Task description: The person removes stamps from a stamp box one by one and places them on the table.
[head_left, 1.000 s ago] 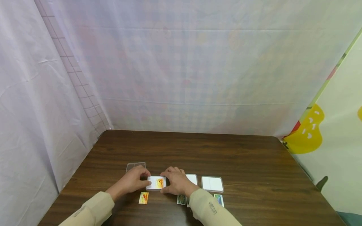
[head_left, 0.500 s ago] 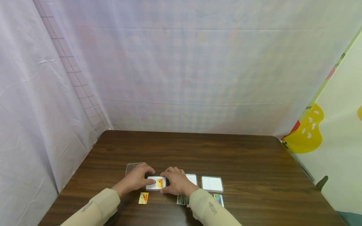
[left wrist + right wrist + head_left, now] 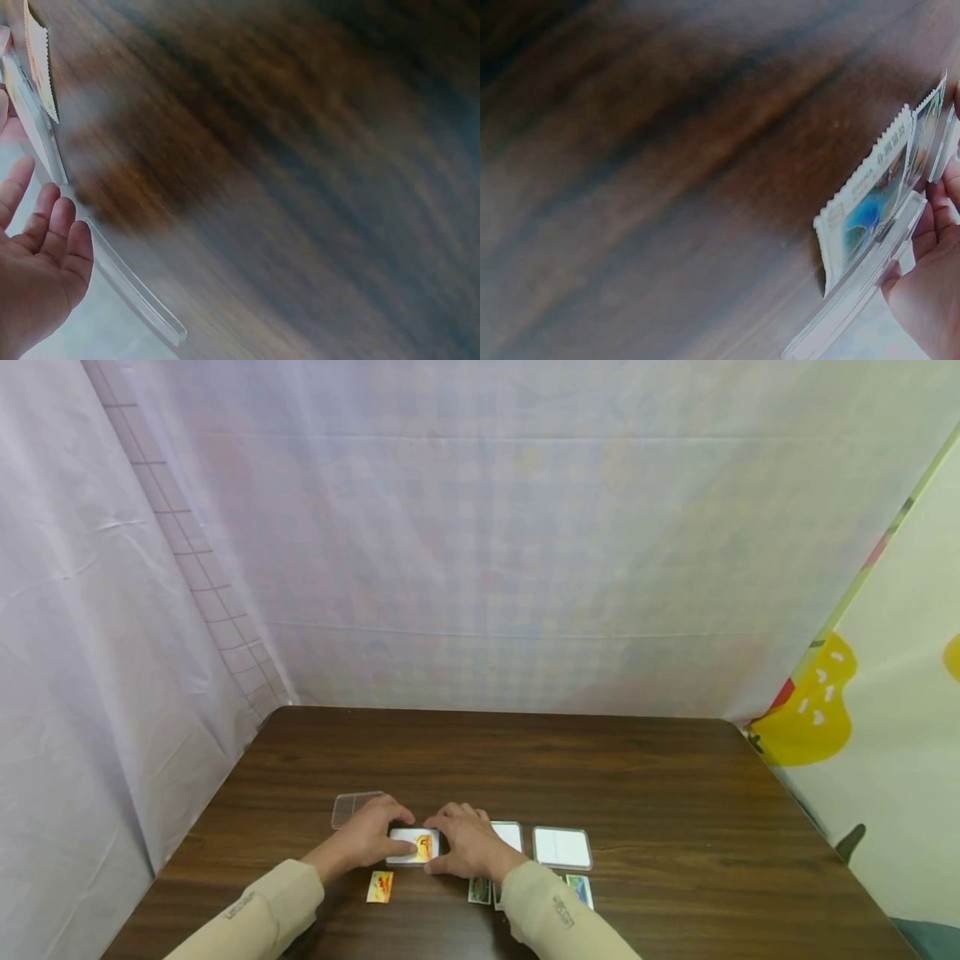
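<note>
An orange-and-yellow stamp [image 3: 425,850] lies on the right part of the white insert in a small flat case [image 3: 402,836]. My left hand [image 3: 367,835] reaches over the case from the left. Its thumb lies on the insert at the stamp's left edge, and the index finger is by the case's far edge. In the left wrist view the other fingers are spread and loosely bent. My right hand [image 3: 471,845] holds the case's right end between thumb and index finger. It partly hides the case beside it.
Another orange stamp [image 3: 380,887] lies nearer me. A clear plastic lid [image 3: 347,807] sits beyond the left hand. To the right are two white-lined cases, one a white case [image 3: 562,848]. A green stamp [image 3: 480,891] and a blue-green stamp [image 3: 580,889] lie below them.
My left hand has slid a little to the right, its thumb moving from the case's left end toward the stamp. The right hand and the case have stayed in place.
</note>
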`<state>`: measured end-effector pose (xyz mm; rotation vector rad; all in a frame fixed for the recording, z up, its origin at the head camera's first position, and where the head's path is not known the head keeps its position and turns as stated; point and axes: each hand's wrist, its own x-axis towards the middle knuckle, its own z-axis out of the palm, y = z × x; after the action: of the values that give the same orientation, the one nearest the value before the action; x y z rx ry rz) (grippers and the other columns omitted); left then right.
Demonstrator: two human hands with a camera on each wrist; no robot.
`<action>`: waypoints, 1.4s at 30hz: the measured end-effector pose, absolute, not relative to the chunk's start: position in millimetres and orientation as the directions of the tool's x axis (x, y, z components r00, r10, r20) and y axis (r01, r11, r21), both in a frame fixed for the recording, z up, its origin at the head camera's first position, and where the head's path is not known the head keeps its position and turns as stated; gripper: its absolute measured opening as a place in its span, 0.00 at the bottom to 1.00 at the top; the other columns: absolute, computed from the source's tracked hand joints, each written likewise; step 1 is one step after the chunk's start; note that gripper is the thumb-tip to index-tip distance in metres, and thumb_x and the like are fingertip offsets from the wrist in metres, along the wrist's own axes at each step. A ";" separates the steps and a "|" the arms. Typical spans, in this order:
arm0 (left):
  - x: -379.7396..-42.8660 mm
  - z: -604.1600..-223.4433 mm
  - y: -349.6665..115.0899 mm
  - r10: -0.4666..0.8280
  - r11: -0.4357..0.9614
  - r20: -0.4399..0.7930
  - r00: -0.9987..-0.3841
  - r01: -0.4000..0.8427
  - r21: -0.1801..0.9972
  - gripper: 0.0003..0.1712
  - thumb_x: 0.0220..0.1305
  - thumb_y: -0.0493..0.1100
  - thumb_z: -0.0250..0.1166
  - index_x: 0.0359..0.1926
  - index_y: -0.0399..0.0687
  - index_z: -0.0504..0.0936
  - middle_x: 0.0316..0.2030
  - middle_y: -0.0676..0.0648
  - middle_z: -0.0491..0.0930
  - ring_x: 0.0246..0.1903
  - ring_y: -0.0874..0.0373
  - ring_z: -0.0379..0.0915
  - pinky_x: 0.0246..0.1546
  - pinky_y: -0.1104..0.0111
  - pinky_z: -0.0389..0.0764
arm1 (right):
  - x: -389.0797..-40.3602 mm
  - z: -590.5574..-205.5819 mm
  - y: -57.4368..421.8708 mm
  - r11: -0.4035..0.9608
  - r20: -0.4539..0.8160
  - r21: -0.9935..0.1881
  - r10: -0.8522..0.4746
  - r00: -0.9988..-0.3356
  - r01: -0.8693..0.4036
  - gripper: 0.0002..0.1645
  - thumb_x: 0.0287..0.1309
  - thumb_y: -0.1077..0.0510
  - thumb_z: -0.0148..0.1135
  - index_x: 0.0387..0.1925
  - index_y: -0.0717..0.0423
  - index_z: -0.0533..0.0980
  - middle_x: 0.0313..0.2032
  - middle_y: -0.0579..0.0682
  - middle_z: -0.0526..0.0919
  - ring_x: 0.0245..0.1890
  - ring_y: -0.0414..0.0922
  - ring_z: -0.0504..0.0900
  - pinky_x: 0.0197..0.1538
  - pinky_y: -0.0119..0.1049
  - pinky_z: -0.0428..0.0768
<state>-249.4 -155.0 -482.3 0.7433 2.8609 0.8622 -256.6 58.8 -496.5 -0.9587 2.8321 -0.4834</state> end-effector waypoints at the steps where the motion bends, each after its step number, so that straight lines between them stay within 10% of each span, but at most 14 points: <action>1: -249.2 -482.3 -154.8 0.465 0.726 0.075 -0.882 0.429 0.538 0.20 0.54 0.45 0.76 0.44 0.39 0.83 0.40 0.47 0.77 0.44 0.49 0.73 0.49 0.50 0.73 | -256.6 -496.6 58.8 0.750 -0.006 -0.335 -0.607 -0.794 -0.571 0.37 0.51 0.38 0.72 0.61 0.46 0.75 0.57 0.47 0.75 0.58 0.46 0.70 0.61 0.47 0.66; 42: -248.0 -487.8 -154.0 0.474 0.734 0.056 -0.879 0.430 0.525 0.24 0.50 0.52 0.78 0.44 0.46 0.83 0.40 0.50 0.75 0.42 0.54 0.67 0.42 0.54 0.71 | -256.0 -496.1 58.2 0.747 -0.007 -0.348 -0.606 -0.796 -0.566 0.37 0.51 0.38 0.73 0.61 0.46 0.76 0.56 0.46 0.75 0.57 0.46 0.70 0.61 0.48 0.65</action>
<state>-248.0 -154.0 -487.8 0.7435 2.8496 0.8323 -256.0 58.2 -496.1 -0.9507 2.8241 -0.5037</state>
